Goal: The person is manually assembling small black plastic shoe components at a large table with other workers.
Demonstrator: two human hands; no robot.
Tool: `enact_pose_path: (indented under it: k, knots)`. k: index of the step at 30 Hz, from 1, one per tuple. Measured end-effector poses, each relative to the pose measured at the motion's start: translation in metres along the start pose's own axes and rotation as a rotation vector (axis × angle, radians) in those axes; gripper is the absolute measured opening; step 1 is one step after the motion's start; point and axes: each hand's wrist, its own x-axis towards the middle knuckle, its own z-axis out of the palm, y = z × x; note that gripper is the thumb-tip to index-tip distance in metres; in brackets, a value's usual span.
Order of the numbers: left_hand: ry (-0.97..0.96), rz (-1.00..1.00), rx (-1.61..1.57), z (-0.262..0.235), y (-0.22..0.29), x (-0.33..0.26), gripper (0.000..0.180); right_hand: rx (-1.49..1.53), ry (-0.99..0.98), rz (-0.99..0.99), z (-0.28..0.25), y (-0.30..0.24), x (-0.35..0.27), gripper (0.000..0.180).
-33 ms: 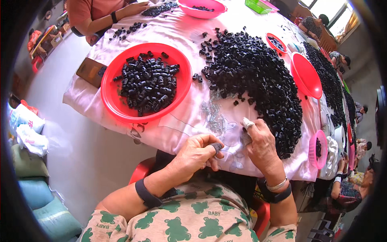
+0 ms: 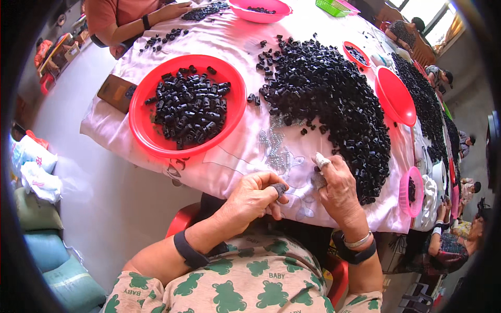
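Close to the table's near edge, my left hand [image 2: 255, 197] is pinched, with a grey wrap on its thumb; whatever lies between the fingertips is hidden. My right hand [image 2: 338, 185] is curled just right of it, a white wrap around one finger and a greyish one on the thumb. Something small and dark shows by its fingertips, too small to name. Beyond the hands lies a loose heap of small metal springs [image 2: 276, 148]. A large pile of small black plastic parts [image 2: 326, 86] spreads behind and right of my right hand. Similar black pieces [image 2: 190, 112] fill the middle of a red basin [image 2: 136, 122] at left.
A phone [image 2: 115, 94] lies beside the basin on the pale pink tablecloth [image 2: 227, 164]. Another red basin [image 2: 395, 96] and a pink basket [image 2: 404, 194] stand right of the pile. Across the far left corner sits a person [image 2: 122, 26]. Stuffed sacks [image 2: 73, 279] line the floor at left.
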Motion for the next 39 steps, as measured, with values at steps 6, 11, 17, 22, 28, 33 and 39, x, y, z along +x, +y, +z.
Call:
enact_pose_path:
  k: [6,11,17,22,28,33,39]
  knots:
    - [-0.002,0.042,0.093,0.003,0.0,-0.001,0.017,0.067,0.052,0.086,0.003,0.003,-0.008,0.032]
    - [-0.014,0.03,0.082,0.001,0.0,-0.002,0.018,0.351,0.064,0.144,-0.001,-0.004,-0.01,0.03]
    - [-0.092,0.098,-0.088,0.003,0.001,-0.006,0.017,0.97,0.205,0.265,0.018,-0.033,-0.026,0.029]
    - [-0.165,0.096,-0.16,0.002,-0.005,-0.003,0.018,0.872,0.232,0.222,0.022,-0.045,-0.033,0.036]
    - [-0.14,0.091,-0.163,0.002,-0.006,-0.001,0.018,0.812,0.232,0.135,0.016,-0.045,-0.039,0.035]
    - [-0.114,0.067,-0.209,0.0,-0.006,-0.001,0.018,0.904,0.233,0.121,0.021,-0.042,-0.044,0.034]
    - [-0.134,0.076,-0.294,0.004,0.0,-0.003,0.016,1.059,0.257,0.195,0.021,-0.049,-0.043,0.039]
